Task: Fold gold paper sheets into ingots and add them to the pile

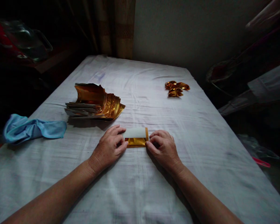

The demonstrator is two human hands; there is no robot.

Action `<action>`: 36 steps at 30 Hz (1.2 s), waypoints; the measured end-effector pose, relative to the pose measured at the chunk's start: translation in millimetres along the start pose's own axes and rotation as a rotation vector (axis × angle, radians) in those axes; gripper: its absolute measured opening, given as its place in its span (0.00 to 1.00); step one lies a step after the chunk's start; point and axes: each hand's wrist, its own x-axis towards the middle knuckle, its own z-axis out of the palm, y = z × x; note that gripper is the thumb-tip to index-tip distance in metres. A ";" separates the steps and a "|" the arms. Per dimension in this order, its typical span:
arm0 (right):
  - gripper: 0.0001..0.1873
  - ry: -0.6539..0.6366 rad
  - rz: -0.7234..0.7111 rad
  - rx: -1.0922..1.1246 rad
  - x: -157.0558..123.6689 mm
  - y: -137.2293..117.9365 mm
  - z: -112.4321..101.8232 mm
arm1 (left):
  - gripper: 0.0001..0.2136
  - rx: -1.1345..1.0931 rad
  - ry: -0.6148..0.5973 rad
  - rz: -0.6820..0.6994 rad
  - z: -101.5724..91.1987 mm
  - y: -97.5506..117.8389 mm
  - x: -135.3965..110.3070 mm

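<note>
A small gold foil paper (136, 137) lies on the white cloth, partly folded, its white back showing on the far half and gold on the near half. My left hand (110, 146) presses its left edge with curled fingers. My right hand (162, 147) pinches its right edge between thumb and fingers. Both hands rest on the cloth on either side of the paper.
A stack of gold foil sheets (95, 102) sits at the left, some curling up. A few folded gold pieces (176, 88) lie far right. A blue cloth (32, 128) rests at the left edge of the white-covered table (200, 149). Dark clutter surrounds the table.
</note>
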 end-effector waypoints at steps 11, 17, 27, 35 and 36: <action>0.09 0.016 -0.032 -0.039 -0.8 -2.5 1.1 | 0.10 -0.017 0.022 -0.039 0.8 7.1 1.1; 0.10 0.013 -0.016 -0.044 -1.1 -3.7 1.4 | 0.09 -0.009 0.021 -0.056 1.4 7.5 0.0; 0.03 0.006 -0.017 -0.113 -1.9 -2.6 1.6 | 0.03 0.018 0.052 0.011 -1.2 6.5 -1.9; 0.04 -0.018 -0.084 -0.101 -3.1 -0.5 2.8 | 0.15 0.209 -0.040 0.245 4.1 4.4 -5.9; 0.04 -0.014 -0.094 -0.095 -3.2 -0.1 2.9 | 0.14 0.238 -0.042 0.254 4.2 5.1 -6.1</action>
